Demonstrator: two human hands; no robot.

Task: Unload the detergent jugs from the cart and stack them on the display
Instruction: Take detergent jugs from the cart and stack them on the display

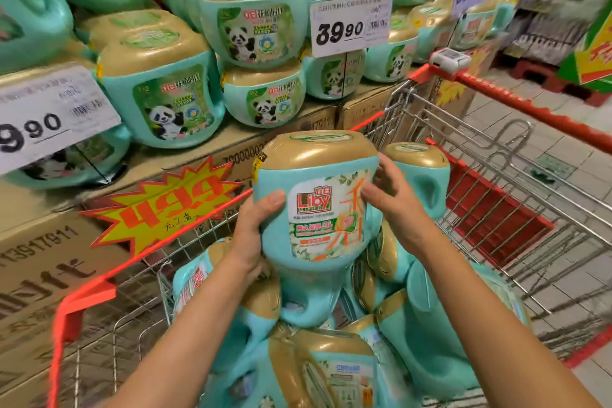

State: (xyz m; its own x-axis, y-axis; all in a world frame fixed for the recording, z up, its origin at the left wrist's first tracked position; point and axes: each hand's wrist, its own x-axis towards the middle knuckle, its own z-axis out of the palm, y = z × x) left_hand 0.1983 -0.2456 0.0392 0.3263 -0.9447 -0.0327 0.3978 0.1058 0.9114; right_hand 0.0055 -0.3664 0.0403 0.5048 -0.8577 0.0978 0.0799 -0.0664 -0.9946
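Note:
A teal detergent jug (318, 195) with a gold top and a Liby label is held upright above the cart (516, 209). My left hand (255, 228) grips its lower left side, thumb on the front. My right hand (394, 199) grips its right side, fingers curled over the label's edge. Below it, several more teal jugs (331, 358) lie piled in the cart basket, and one jug (419, 172) stands upright behind my right hand. The display (212, 149) to the left carries stacked panda-label jugs (165, 83) on cardboard boxes.
A white price card reading 39.90 (351, 23) hangs over the stack, another (43, 116) at far left. A yellow starburst sign (165, 202) sticks out from the boxes. The cart's red handle (516, 103) crosses at the right. Tiled aisle floor (543, 156) lies beyond.

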